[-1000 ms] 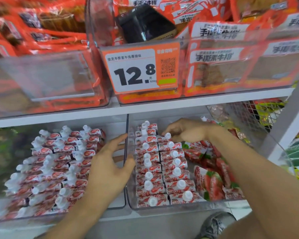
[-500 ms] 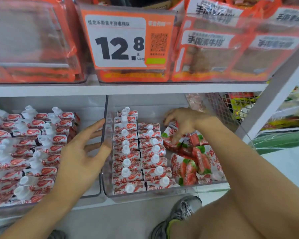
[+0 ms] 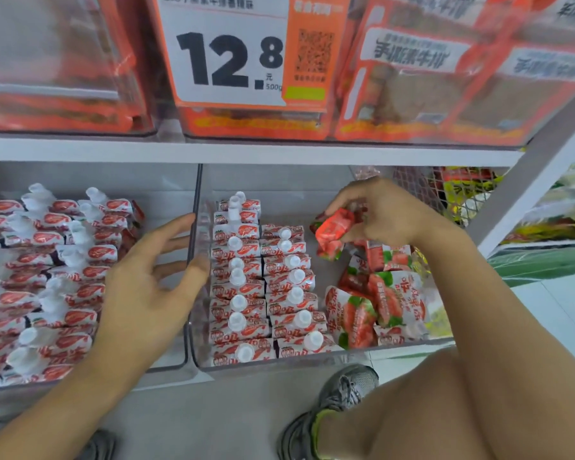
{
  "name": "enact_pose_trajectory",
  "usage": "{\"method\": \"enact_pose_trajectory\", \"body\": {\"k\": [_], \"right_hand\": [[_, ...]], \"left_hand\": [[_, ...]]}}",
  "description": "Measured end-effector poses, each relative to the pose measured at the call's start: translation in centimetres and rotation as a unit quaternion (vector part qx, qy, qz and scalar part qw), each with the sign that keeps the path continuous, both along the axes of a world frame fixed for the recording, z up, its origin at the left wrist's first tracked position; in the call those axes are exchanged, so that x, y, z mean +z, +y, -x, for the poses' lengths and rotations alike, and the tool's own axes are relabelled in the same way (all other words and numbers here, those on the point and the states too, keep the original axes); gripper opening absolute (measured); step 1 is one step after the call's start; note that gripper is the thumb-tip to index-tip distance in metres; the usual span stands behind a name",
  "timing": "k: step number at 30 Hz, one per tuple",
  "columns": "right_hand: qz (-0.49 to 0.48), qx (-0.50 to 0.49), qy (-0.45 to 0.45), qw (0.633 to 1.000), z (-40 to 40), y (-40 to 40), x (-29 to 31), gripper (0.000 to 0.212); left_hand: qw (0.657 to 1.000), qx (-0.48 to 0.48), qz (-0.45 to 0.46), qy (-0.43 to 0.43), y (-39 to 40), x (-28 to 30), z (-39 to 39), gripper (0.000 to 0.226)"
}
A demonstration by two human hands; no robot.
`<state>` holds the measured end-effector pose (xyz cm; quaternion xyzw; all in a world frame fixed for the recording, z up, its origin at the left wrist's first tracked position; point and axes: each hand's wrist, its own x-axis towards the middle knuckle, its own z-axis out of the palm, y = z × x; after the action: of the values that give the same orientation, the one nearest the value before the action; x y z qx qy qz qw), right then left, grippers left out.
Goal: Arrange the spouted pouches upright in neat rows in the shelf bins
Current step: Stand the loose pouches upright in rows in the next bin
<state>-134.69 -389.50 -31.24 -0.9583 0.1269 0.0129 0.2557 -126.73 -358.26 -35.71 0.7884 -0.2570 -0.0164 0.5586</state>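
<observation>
The right hand [image 3: 384,210] is raised over the back of the clear plastic right-hand bin [image 3: 329,358], its fingers and thumb curled round a red and white strawberry-printed spouted pouch [image 3: 332,232] that hangs crumpled below the palm, lifted clear of the pouches underneath it. The left hand [image 3: 146,287] is spread with straight, relaxed fingers at the divide between the two bins, holding nothing; its thumb lies against the left wall of the right-hand bin, while its fingers reach over the right end of the clear plastic left-hand bin [image 3: 166,361]. The two hands are well apart, with the tidy rows between them. In the right-hand bin, two neat columns of upright pouches with white screw caps [image 3: 263,287] fill the left half, running from the front wall toward the back, the left column reaching further back than the right one. Beside them on the right, a loose heap of pouches lying flat and tilted [image 3: 375,300] shows its strawberry fronts, touching the front wall. The left-hand bin holds several rows of standing white-capped pouches [image 3: 47,277], leaning a little. On the white shelf board [image 3: 246,152] above stand clear bins of orange snack packets [image 3: 445,78], with an orange and white price card reading 12.8 [image 3: 233,58] at the front. A grey sports shoe [image 3: 339,396] and a bare knee [image 3: 478,410] show below the shelf.
</observation>
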Motion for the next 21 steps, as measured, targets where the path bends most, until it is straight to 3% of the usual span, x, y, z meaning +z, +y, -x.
{"method": "enact_pose_trajectory", "body": {"k": [3,5,10,11,13,15,18,21], "right_hand": [[-0.006,-0.030,-0.083,0.996,0.4,0.2,0.5,0.028],[0.052,-0.047,-0.123,0.990,-0.3,0.7,0.1,0.023],[0.228,-0.109,-0.063,0.965,-4.7,3.5,-3.0,0.043],[0.214,-0.071,-0.034,0.974,-5.4,3.9,-3.5,0.042],[0.096,-0.002,0.038,0.995,-6.1,4.1,-3.8,0.043],[0.018,0.009,0.071,0.997,-6.2,3.3,-3.7,0.050],[0.005,-0.004,0.083,0.996,-5.9,1.8,-4.2,0.044],[-0.048,-0.004,0.029,0.998,-5.7,1.7,-4.4,0.033]], "left_hand": [[1.000,0.003,-0.001,-0.003,-0.1,0.0,0.0,0.046],[1.000,0.006,0.001,-0.004,-0.1,0.1,0.1,0.046],[1.000,-0.008,0.012,-0.011,-0.1,0.4,0.4,0.045],[1.000,-0.011,0.013,-0.010,0.0,0.4,0.3,0.046],[1.000,-0.015,0.011,-0.009,0.1,0.3,0.2,0.045],[1.000,-0.015,0.011,-0.011,0.2,0.1,0.0,0.044],[1.000,-0.015,0.017,-0.004,0.2,-0.1,-0.1,0.043],[1.000,-0.013,0.020,0.005,0.1,-0.1,-0.2,0.043]]}}
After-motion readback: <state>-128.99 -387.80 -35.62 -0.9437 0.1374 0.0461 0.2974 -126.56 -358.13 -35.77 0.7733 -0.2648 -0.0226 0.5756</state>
